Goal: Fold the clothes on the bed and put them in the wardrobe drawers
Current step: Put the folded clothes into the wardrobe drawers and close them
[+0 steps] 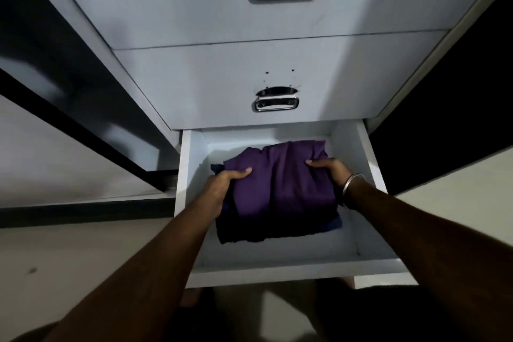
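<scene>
Wardrobe [138, 22]: a white drawer stack fills the far half of the view. The upper two drawer fronts are closed, each with a chrome handle [276, 103]. The bottom drawer [280, 272] is pulled out toward the viewer.

Arms: both forearms extend from the near edge, converging into the open drawer.

Drawer contents: a folded purple garment [280, 183] sits in the drawer, nearer the far wall than the near one. Darker blue cloth [331, 223] shows beneath it along its near right edge.

Left hand [222, 189]: grips the left side of the garment, thumb on top, fingers curled under and hidden.

Right hand [330, 171]: grips the right side, thumb on top, fingers wrapped below. A metal bangle [350, 184] circles the right wrist.
</scene>
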### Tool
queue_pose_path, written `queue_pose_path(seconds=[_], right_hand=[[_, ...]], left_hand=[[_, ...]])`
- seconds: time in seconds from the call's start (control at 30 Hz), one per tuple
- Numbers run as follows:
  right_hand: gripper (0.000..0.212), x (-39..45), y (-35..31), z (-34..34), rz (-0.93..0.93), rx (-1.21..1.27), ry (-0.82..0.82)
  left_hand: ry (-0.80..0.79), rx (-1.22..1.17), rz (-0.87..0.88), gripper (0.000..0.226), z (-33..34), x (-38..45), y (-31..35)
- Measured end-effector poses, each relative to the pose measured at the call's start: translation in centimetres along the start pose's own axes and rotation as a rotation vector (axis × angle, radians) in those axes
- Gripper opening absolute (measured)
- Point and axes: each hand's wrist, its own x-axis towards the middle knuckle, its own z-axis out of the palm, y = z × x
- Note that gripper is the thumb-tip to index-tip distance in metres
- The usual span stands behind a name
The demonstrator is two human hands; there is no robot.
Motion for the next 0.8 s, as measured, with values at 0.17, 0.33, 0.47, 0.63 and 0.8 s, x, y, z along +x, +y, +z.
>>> queue_pose_path(seconds=[0.17,0.33,0.47,0.63,0.8], right_hand=[[0.047,2.6,2.8,-0.7,-0.025,-0.053,0.093],[0.06,3.9,5.1,-1.3,-0.009,-0.122,0.165],[0.105,5.2,6.0,-1.6,-0.038,-0.108,0.205],[0.105,3.5,5.8,-1.2,-0.401,-0.774,0.27],[0.124,2.9,6.2,-1.2,-0.68,-1.782,-0.051]], left_hand=[[0.052,0.087,0.011,0.051,-0.3,2.8,-1.9],[0.227,0.405,0.156,0.068,-0.9,2.9,-3.5],[0.339,0.836,0.38,0.086,0.0,2.0,-3.9],[0.205,1.473,0.767,0.061,0.4,3.6,-5.6],[-0.046,1.778,0.897,0.093,0.4,6.0,-6.3]])
